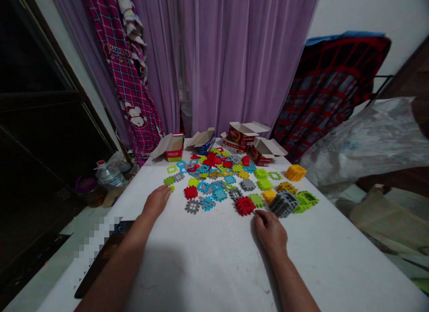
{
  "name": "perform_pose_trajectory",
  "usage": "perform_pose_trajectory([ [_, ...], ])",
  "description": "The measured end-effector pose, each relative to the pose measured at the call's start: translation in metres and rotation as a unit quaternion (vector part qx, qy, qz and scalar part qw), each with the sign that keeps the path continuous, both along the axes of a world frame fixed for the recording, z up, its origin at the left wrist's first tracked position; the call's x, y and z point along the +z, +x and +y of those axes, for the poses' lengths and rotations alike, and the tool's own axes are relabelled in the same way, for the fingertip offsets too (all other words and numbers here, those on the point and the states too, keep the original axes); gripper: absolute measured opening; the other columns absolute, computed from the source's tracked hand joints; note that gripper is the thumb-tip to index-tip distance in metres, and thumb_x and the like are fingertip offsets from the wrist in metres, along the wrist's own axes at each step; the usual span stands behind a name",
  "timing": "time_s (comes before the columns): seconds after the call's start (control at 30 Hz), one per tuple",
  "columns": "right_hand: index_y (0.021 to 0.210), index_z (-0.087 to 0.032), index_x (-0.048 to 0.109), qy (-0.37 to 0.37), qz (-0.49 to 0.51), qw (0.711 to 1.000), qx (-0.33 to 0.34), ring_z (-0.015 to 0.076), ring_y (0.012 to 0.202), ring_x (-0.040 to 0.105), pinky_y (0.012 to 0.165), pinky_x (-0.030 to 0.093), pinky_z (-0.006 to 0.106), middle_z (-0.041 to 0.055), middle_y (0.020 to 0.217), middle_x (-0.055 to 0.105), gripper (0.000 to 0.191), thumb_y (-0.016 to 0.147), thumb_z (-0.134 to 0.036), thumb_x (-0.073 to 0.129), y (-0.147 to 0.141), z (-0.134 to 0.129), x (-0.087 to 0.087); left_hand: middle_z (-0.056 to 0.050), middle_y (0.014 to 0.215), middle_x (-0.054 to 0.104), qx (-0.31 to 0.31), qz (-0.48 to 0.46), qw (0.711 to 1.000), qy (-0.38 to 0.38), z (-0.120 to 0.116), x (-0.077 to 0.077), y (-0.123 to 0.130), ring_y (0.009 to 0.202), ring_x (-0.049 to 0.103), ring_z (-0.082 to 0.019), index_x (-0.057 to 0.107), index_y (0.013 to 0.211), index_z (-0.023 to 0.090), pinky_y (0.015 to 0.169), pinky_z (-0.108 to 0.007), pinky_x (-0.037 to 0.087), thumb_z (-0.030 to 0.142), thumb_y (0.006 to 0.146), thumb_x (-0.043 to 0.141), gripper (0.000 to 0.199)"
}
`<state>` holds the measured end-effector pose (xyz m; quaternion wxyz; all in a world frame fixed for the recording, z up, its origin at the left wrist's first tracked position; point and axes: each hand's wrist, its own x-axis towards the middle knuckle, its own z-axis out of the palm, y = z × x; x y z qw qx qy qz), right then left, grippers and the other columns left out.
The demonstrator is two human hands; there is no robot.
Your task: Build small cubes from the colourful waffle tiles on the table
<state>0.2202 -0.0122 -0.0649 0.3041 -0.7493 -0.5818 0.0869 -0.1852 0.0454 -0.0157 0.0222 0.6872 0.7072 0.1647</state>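
Many square, notched plastic tiles lie in a loose pile on the white table. My left hand (157,200) is at the pile's left edge, its fingers closed against a green tile (169,181). My right hand (271,231) rests on the table just in front of a red stack of tiles (245,205), fingers curled; whether anything is between them is too small to tell. Right of the red stack stand a grey stack (284,204), a lime green stack (306,201) and a yellow stack (295,172). A grey tile (192,207) lies nearest on the left.
Open cardboard boxes stand along the back edge, among them a red one (174,147) and a blue one (205,142). A dark flat object (100,267) lies at the table's left edge, partly behind my left forearm. Purple curtains (228,57) hang behind.
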Motion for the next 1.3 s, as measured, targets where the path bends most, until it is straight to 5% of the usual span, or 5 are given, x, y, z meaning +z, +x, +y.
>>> perform_pose_trajectory([
  [0.23, 0.099, -0.021, 0.075, 0.025, 0.036, 0.999, 0.008, 0.0208, 0.091, 0.064, 0.075, 0.047, 0.03, 0.0066, 0.1, 0.07, 0.037, 0.083, -0.038, 0.046, 0.001, 0.001, 0.0, -0.008, 0.105, 0.072, 0.076, -0.179, 0.968, 0.156, -0.013, 0.014, 0.023, 0.101, 0.065, -0.024, 0.072, 0.102, 0.02, 0.092, -0.032, 0.051, 0.044, 0.091, 0.042, 0.041],
  [0.37, 0.098, -0.018, 0.073, 0.094, 0.067, 0.993, -0.006, 0.0185, 0.078, 0.063, 0.069, 0.048, 0.029, 0.0074, 0.094, 0.07, 0.037, 0.084, -0.039, 0.047, -0.004, -0.003, 0.007, -0.002, 0.076, 0.07, 0.041, -0.425, 0.904, 0.007, -0.019, 0.015, 0.074, 0.061, 0.062, -0.016, 0.072, 0.104, 0.017, 0.053, -0.025, 0.046, 0.056, 0.079, 0.058, 0.049],
  [0.47, 0.097, -0.018, 0.071, 0.171, 0.09, 0.979, 0.067, 0.0159, 0.07, 0.061, 0.066, 0.049, 0.028, 0.0066, 0.087, 0.068, 0.034, 0.087, -0.043, 0.049, -0.013, -0.009, 0.017, 0.002, 0.06, 0.063, -0.021, -0.521, 0.844, -0.125, -0.025, 0.012, 0.117, 0.046, 0.053, -0.009, 0.072, 0.104, 0.014, 0.044, -0.02, 0.037, 0.055, 0.073, 0.068, 0.052],
  [0.7, 0.114, -0.019, 0.065, 0.24, 0.08, 0.946, 0.203, 0.0161, 0.074, 0.063, 0.069, 0.054, 0.029, 0.0073, 0.096, 0.07, 0.035, 0.084, -0.038, 0.061, -0.035, -0.022, 0.033, 0.003, 0.055, 0.061, -0.048, -0.545, 0.811, -0.204, -0.028, 0.009, 0.167, 0.046, 0.054, -0.008, 0.074, 0.097, 0.015, 0.046, -0.018, 0.04, 0.04, 0.073, 0.074, 0.034],
  [1.3, 0.109, -0.02, 0.064, 0.239, 0.019, 0.959, 0.148, 0.0175, 0.078, 0.063, 0.072, 0.052, 0.029, 0.0067, 0.095, 0.069, 0.034, 0.082, -0.041, 0.063, -0.043, -0.024, 0.023, 0.003, 0.062, 0.064, -0.064, -0.574, 0.781, -0.238, -0.03, 0.015, 0.195, 0.045, 0.053, -0.006, 0.069, 0.099, 0.015, 0.044, -0.016, 0.036, 0.046, 0.071, 0.073, 0.042],
])
